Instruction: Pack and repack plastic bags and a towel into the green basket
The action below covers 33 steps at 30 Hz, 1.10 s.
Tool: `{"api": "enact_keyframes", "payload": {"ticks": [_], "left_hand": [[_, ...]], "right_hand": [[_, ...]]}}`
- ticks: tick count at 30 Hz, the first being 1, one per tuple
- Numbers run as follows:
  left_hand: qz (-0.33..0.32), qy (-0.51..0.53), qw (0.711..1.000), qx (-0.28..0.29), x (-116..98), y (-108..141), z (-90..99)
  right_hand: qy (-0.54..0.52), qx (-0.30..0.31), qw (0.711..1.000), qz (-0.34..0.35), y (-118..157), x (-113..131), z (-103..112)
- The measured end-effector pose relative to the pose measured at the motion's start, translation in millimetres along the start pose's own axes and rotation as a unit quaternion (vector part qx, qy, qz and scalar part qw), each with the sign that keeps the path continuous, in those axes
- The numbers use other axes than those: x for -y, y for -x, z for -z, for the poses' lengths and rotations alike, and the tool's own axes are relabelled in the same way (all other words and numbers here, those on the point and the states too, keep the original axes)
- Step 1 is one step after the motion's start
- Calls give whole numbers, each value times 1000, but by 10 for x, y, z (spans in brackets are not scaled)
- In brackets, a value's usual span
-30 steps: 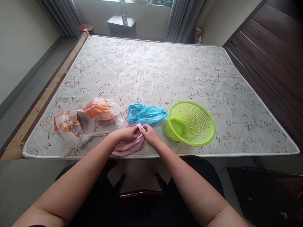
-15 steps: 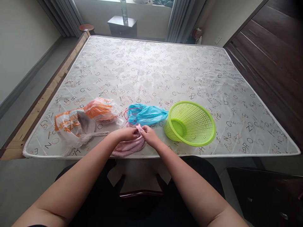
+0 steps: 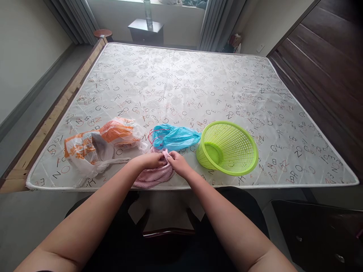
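A pink cloth (image 3: 154,177) lies bunched at the front edge of the mattress. My left hand (image 3: 154,160) and my right hand (image 3: 177,162) are close together, both closed on its upper part; the left fingertips are partly hidden in its folds. Just beyond the hands lies a blue plastic bag (image 3: 177,137) with red strings at its left end. To the right a green mesh basket (image 3: 205,156) rests tipped on its side, its mouth facing right and toward me. Left of my hands are an orange and clear plastic bag (image 3: 120,132) and a white and orange bag (image 3: 82,149).
The letter-printed mattress (image 3: 170,87) spreads out ahead, with a wooden bed rail (image 3: 59,109) along its left side. Beyond it stand a small cabinet (image 3: 146,30) with a glass vase and a round stool (image 3: 102,33). A dark chair (image 3: 168,231) is below me.
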State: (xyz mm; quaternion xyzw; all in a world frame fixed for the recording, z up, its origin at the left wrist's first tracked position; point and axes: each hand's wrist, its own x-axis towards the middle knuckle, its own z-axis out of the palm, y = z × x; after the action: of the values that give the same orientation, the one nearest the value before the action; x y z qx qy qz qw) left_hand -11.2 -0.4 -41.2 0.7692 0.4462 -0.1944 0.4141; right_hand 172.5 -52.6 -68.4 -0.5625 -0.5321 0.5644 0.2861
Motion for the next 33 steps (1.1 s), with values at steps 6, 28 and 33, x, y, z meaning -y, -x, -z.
{"api": "enact_keyframes", "payload": {"ticks": [6, 28, 33], "left_hand": [[-10, 9, 1000, 3, 11, -26, -20], [3, -42, 999, 18, 84, -45, -111], [-36, -62, 997, 12, 141, -134, -272]], "right_hand": [[5, 4, 1000, 1, -4, -18, -12], [-57, 14, 997, 56, 59, -7, -31], [-55, 3, 994, 94, 185, 154, -11]]}}
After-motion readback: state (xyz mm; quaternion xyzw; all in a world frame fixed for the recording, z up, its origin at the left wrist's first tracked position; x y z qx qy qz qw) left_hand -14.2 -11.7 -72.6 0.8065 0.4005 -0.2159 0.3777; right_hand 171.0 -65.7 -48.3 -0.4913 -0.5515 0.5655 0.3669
